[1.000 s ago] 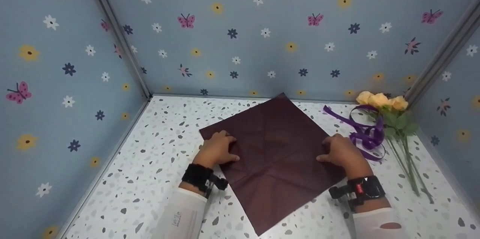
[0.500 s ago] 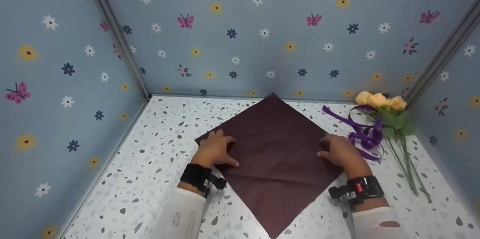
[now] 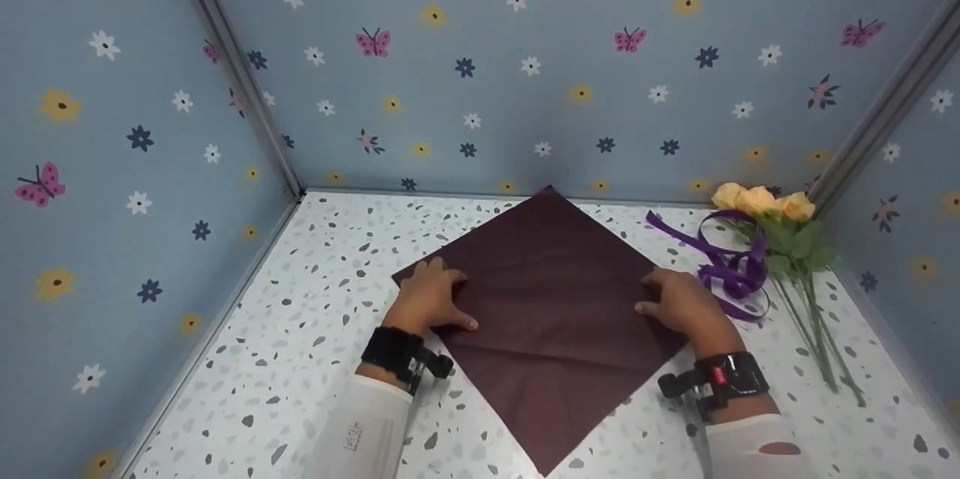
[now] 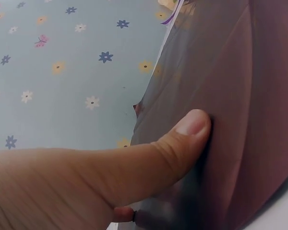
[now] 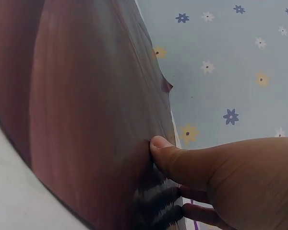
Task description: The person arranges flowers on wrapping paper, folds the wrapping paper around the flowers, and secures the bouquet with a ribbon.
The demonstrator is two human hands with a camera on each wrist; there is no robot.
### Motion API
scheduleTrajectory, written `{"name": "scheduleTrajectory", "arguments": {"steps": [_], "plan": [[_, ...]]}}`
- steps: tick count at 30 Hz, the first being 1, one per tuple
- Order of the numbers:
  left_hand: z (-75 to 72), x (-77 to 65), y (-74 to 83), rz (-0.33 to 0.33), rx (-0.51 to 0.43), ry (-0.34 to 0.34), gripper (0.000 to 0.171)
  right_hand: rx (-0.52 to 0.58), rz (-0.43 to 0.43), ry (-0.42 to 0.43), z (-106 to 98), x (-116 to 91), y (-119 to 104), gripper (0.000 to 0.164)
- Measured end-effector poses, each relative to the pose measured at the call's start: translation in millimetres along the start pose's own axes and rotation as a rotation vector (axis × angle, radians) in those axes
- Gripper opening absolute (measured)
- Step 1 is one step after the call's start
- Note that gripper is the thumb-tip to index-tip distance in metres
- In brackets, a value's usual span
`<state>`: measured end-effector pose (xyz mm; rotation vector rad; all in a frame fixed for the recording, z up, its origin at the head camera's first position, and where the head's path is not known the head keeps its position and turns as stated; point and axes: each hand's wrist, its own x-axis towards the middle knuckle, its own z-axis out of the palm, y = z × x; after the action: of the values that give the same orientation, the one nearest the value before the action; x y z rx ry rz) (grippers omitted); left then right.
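My left hand (image 3: 429, 297) rests open on the left part of the sheet (image 3: 555, 291), thumb well spread from the fingers, none of them curled round anything. My right hand (image 3: 681, 301) does much the same at the right, its thumb and fingers apart and touching the sheet near its edge. From the left wrist, my left thumb (image 4: 192, 125) lies long across the surface; from the right, my right thumb (image 5: 165, 148) meets it with the tip, and dark bands show in the sheet beside my fingers, though whether by reflection or see-through I can't tell.

The sheet lies between my hands on the table (image 3: 322, 261), turned as a diamond, one corner towards me and the opposite one at the back wall (image 3: 487, 36). It is thin, dark maroon and smooth, glossy from close by, with creases across its lower half.

The table is white with grey speckles. Just beyond my right hand a purple ribbon (image 3: 739, 280) loops in flat curls, beside yellow roses (image 3: 757, 201) with green leaves (image 3: 799, 246) and long, slender stems (image 3: 817, 329). The wall is pale blue, printed with small flowers and pink butterflies.
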<state>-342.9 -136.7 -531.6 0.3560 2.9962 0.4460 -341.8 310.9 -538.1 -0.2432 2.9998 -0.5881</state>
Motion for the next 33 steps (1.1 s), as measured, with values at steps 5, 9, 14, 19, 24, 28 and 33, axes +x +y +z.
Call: {"name": "scheduleTrajectory", "arguments": {"steps": [5,9,14,19,24,28,33], "plan": [[-0.3,-0.4,-1.9,-0.021,-0.004,-0.004,0.099,-0.012,-0.005,-0.001,2.1,-0.8,-1.9,0.056],[-0.2,0.4,-3.8,-0.035,-0.008,-0.003,0.102,-0.020,-0.008,-0.001,3.1,-1.2,-3.5,0.056],[1.0,1.6,-5.3,-0.037,-0.006,0.004,0.104,-0.018,-0.026,-0.005,2.1,0.1,-2.7,0.055],[3.7,1.1,-5.7,-0.050,0.004,0.005,0.105,0.051,-0.012,-0.032,-14.5,-3.6,6.1,0.052],[3.3,-0.5,-3.2,-0.048,0.003,-0.013,0.105,0.079,0.086,0.004,-51.8,-19.6,35.2,0.054],[1.6,-0.7,-1.9,-0.050,-0.005,-0.014,0.103,0.100,0.222,0.046,-76.8,-37.4,67.8,0.060],[-0.7,0.6,-0.9,-0.068,-0.017,-0.021,0.104,0.122,0.411,0.078,-92.0,-62.2,106.6,0.066]]}}
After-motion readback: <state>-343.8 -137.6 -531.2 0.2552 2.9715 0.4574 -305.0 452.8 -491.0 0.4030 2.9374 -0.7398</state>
